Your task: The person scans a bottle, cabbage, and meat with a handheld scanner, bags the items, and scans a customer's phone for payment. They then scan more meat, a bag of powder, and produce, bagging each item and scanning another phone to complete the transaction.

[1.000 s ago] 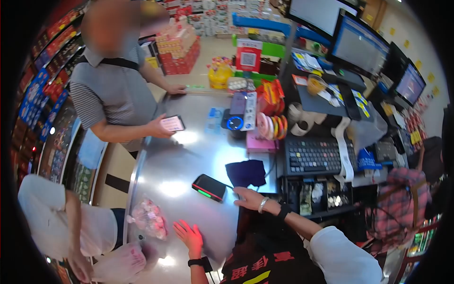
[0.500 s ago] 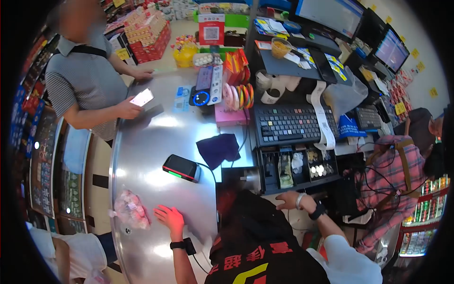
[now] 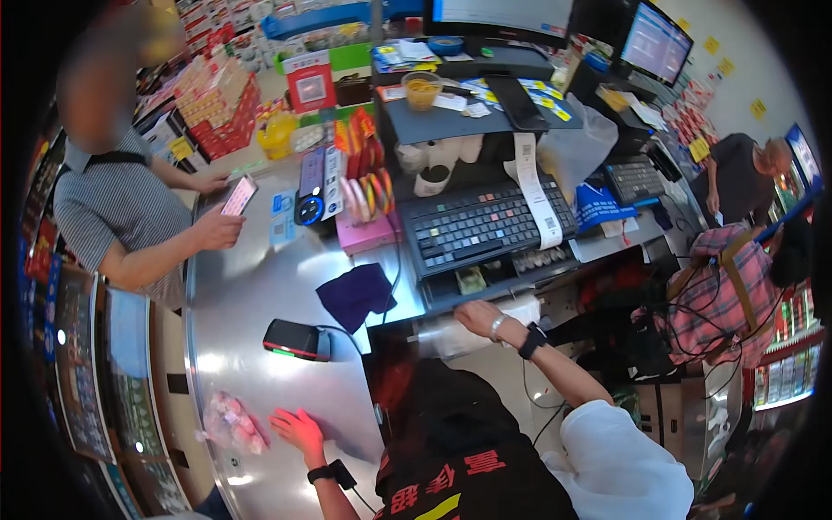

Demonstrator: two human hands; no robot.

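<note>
My left hand (image 3: 299, 433) lies on the steel counter (image 3: 251, 316) with its fingers spread, tinted red by light. Just left of it is a clear plastic bag of pinkish items (image 3: 232, 423). A black scanner box (image 3: 295, 340) with a red and green light stands farther up the counter. My right hand (image 3: 478, 319) is at the front edge of the cash drawer (image 3: 472, 282), its fingers curled in and nothing visible in them. The drawer is partly slid in under the black keyboard (image 3: 490, 227); some notes and coins show.
Across the counter a person in a striped shirt (image 3: 130, 204) holds a phone (image 3: 239, 196). A purple cloth (image 3: 355, 295), rolls of candy (image 3: 368, 198) and a receipt strip (image 3: 535, 195) lie around the register. Another person in a plaid shirt (image 3: 724, 290) is at right.
The cash drawer has slid inward, covering most of its compartments. My right hand has moved onto its front edge and its fingers have curled. The person opposite has tilted the phone up.
</note>
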